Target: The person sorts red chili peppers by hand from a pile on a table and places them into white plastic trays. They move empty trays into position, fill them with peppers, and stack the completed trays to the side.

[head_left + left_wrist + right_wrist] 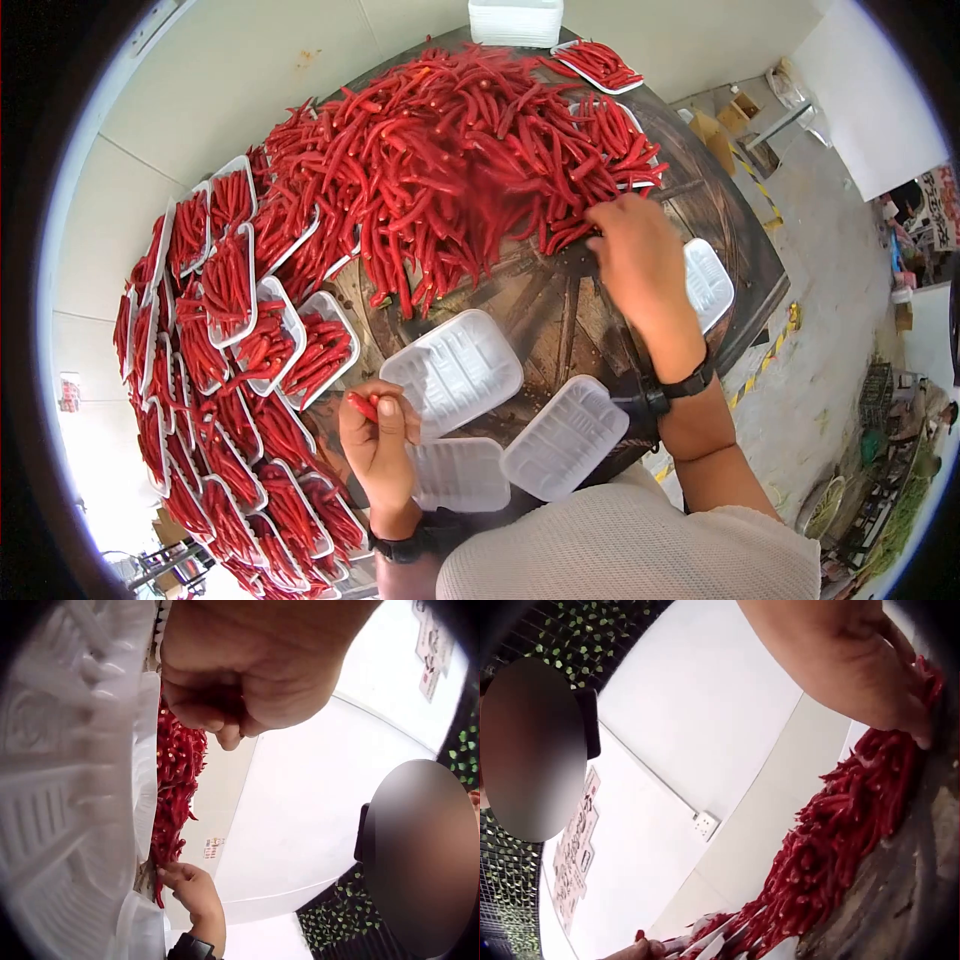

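Note:
My left hand [380,460] holds a red chili pepper [362,405] between thumb and fingers, beside an empty clear plastic tray [455,370]. In the left wrist view its curled fingers hide most of what they grip. At the right edge of a large heap of red chilies [430,160], my right hand [640,260] has its fingers bent around chilies. The left wrist view shows the right fingertips on a chili [160,895] at the heap's low end. Two more empty trays lie near my body, one upright tray [567,438] and another tray [460,475] by my left wrist.
Many filled trays [232,285] are stacked and overlapping along the left side. A white tray [708,285] lies right of my right forearm. At the back stand a stack of trays [515,22] and a filled tray [600,65]. The dark wooden table's edge [770,280] runs along the right.

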Demonstrator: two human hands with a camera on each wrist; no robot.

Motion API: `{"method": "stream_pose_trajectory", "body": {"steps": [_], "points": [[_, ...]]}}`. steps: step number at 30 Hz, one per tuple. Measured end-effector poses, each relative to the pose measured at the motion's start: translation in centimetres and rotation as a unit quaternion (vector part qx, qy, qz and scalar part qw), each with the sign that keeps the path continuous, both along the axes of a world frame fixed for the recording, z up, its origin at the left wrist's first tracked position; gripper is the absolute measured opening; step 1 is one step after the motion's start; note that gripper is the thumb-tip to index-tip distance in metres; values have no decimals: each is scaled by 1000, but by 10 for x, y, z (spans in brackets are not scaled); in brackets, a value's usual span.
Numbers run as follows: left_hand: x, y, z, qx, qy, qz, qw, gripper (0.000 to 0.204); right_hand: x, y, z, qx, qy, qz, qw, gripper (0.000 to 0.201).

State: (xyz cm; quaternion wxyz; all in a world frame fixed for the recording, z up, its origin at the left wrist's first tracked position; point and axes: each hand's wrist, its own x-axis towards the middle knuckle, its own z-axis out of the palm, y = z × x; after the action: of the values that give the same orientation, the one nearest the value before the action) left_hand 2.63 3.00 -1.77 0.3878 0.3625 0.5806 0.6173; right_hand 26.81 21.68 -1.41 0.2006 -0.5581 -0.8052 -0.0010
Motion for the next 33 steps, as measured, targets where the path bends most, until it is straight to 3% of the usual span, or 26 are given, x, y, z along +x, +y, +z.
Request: {"method": "stream_pose_trajectory", "body": {"steps": [4,8,10,11,14,16,17,19,22,24,26,27,30,33], "points": [[-1,-2,0,6,24,1,1000,14,16,10,-2,-36,-68,-35,996,31],[-2,-5,5,-41,25,-15,999,14,8,8,-5,-16,-24,1,1000,32],[-3,-6,5,-35,19,-18,999,14,0,3,-2,-12,126,90,988,27],[-4,-6,4,-31,6,-24,999,16,-5,-2,2,-69,208,130,967,24],[1,-5,6,-39,-58,-52,996,20,-32,-28,25,-163,392,272,863,13],[4,-2,9,-50,-103,-69,991,23,-49,-45,33,-113,386,390,829,12],[7,1,8,-69,-137,-72,986,26,-58,-55,30,-114,387,394,825,12],[6,0,2,-57,-219,-84,970,32,-69,-74,20,-131,330,501,789,13],[5,2,0,-60,-291,-67,953,32,-77,-86,8,-118,255,547,789,18],[-3,0,-8,-59,-311,-72,946,28,-74,-82,12,-156,239,545,788,18],[-10,-5,-12,-32,-359,-101,927,23,-65,-64,25,-87,280,475,830,19],[-5,-2,-3,-50,-329,-54,942,19,-57,-51,24,-56,262,402,876,20],[-5,-1,2,-33,-320,-39,946,19,-25,-3,-2,22,130,199,971,23],[-1,0,0,-50,-312,-37,948,17,-14,5,-13,-8,60,149,987,19]]}}
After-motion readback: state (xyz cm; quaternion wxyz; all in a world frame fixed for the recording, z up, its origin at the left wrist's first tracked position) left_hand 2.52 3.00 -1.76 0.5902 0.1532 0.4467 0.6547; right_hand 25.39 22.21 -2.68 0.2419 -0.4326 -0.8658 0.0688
